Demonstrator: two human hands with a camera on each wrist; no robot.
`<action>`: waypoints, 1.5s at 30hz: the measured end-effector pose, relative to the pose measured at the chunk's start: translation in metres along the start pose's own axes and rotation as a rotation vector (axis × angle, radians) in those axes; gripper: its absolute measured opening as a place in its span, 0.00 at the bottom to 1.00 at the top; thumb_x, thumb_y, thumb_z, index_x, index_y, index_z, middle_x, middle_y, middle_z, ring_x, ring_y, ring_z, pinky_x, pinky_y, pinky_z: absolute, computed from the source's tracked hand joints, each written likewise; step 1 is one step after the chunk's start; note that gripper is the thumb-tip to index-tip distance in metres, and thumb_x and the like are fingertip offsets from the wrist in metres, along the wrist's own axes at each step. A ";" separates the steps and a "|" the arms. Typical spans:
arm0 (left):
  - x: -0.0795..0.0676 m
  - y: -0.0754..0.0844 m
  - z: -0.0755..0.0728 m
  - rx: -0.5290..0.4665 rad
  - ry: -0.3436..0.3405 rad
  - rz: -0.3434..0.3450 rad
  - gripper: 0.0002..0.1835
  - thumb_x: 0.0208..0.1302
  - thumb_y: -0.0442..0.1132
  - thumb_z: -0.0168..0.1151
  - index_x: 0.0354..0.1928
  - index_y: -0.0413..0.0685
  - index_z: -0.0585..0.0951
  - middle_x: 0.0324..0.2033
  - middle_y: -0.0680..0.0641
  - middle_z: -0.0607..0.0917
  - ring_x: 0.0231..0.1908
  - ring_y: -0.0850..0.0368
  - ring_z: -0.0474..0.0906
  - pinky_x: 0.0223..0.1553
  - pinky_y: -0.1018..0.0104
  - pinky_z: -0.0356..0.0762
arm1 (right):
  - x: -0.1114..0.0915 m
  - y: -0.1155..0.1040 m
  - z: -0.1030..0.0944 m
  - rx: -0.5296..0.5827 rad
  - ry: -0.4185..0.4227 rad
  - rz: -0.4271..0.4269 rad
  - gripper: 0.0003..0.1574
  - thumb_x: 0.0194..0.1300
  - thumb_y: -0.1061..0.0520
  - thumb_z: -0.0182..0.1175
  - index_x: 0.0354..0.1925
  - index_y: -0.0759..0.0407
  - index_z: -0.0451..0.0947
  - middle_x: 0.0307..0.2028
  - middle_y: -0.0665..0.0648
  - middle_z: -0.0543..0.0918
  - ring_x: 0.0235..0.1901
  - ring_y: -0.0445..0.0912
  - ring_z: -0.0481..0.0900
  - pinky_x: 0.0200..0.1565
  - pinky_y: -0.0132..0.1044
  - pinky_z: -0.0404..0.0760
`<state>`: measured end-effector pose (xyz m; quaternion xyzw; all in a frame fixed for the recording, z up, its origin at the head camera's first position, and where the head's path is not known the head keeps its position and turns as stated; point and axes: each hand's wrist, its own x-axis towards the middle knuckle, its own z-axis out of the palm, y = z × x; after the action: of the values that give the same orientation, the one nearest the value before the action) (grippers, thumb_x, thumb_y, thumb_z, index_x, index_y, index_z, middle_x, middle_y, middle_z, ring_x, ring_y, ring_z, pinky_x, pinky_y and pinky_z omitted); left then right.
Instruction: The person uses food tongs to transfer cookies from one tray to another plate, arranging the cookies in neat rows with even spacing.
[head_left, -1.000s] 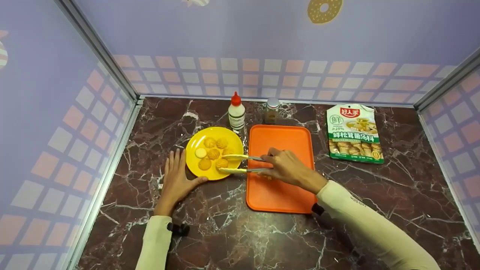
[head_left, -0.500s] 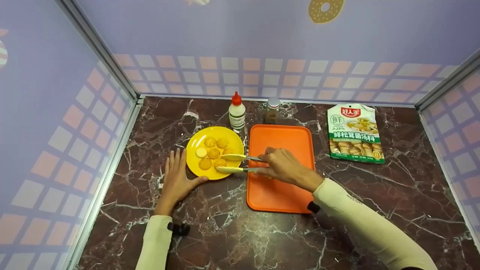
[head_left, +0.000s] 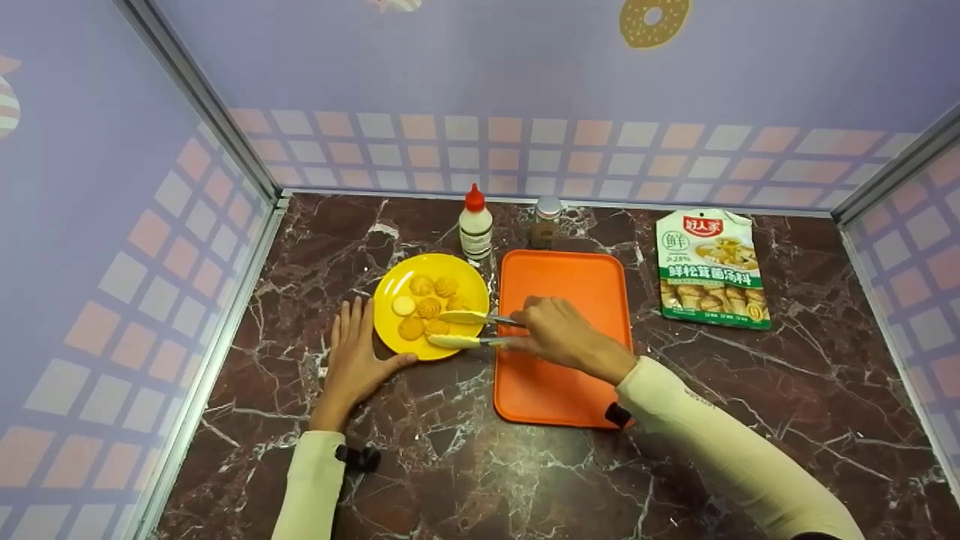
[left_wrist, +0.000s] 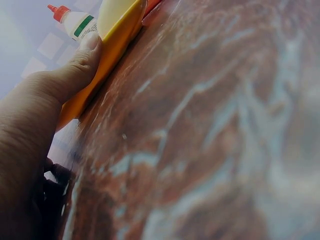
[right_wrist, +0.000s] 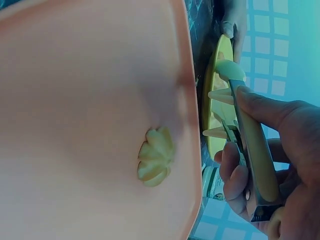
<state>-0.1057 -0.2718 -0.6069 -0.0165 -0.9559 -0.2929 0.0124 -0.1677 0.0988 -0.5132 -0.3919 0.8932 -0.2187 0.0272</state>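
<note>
My right hand (head_left: 566, 337) grips a pair of yellow-tipped tongs (head_left: 459, 342), their arms spread over the yellow plate (head_left: 469, 279). Between the tong tips lies one swirled cookie (head_left: 436, 328); whether they squeeze it I cannot tell. Several more cookies (head_left: 428, 308) sit on the plate, some swirled, one pale and smooth. At the plate's left side my left hand (head_left: 354, 364) rests with straight fingers, and in the left wrist view its thumb (left_wrist: 82, 65) touches the rim. Beneath my right hand is an orange tray (head_left: 559, 281); the right wrist view shows a single cookie (right_wrist: 156, 157) on it.
Behind the plate stands a red-capped squeeze bottle (head_left: 475, 225), with a small spice jar (head_left: 546, 225) to its right. A green and white food pouch (head_left: 712, 270) lies right of the tray. Walls enclose the marbled table (head_left: 450, 480) at the back and sides.
My right hand and the tongs have shifted a little left over the plate. The cookie between the tips has slid slightly left. My left hand has stayed in place.
</note>
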 end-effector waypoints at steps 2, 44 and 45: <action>0.000 0.000 0.000 -0.002 0.001 0.001 0.75 0.55 0.73 0.78 0.90 0.41 0.46 0.88 0.32 0.43 0.88 0.35 0.29 0.86 0.42 0.22 | 0.000 -0.002 0.000 -0.002 -0.002 0.002 0.22 0.69 0.42 0.79 0.40 0.60 0.93 0.26 0.54 0.79 0.20 0.43 0.70 0.22 0.41 0.76; 0.001 -0.002 0.001 -0.007 0.009 0.005 0.75 0.55 0.72 0.79 0.90 0.40 0.47 0.88 0.31 0.44 0.88 0.35 0.30 0.86 0.42 0.23 | -0.030 0.010 -0.001 -0.055 0.115 -0.034 0.32 0.62 0.40 0.83 0.51 0.62 0.91 0.34 0.57 0.84 0.24 0.46 0.78 0.26 0.46 0.85; 0.001 -0.002 0.001 -0.006 0.007 0.004 0.75 0.55 0.72 0.79 0.90 0.40 0.46 0.88 0.31 0.44 0.88 0.35 0.29 0.86 0.42 0.23 | -0.031 0.012 -0.001 -0.062 0.124 -0.036 0.32 0.61 0.40 0.84 0.50 0.62 0.91 0.34 0.57 0.84 0.24 0.46 0.78 0.27 0.46 0.85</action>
<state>-0.1067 -0.2724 -0.6088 -0.0176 -0.9549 -0.2959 0.0165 -0.1542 0.1285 -0.5207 -0.3941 0.8924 -0.2152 -0.0445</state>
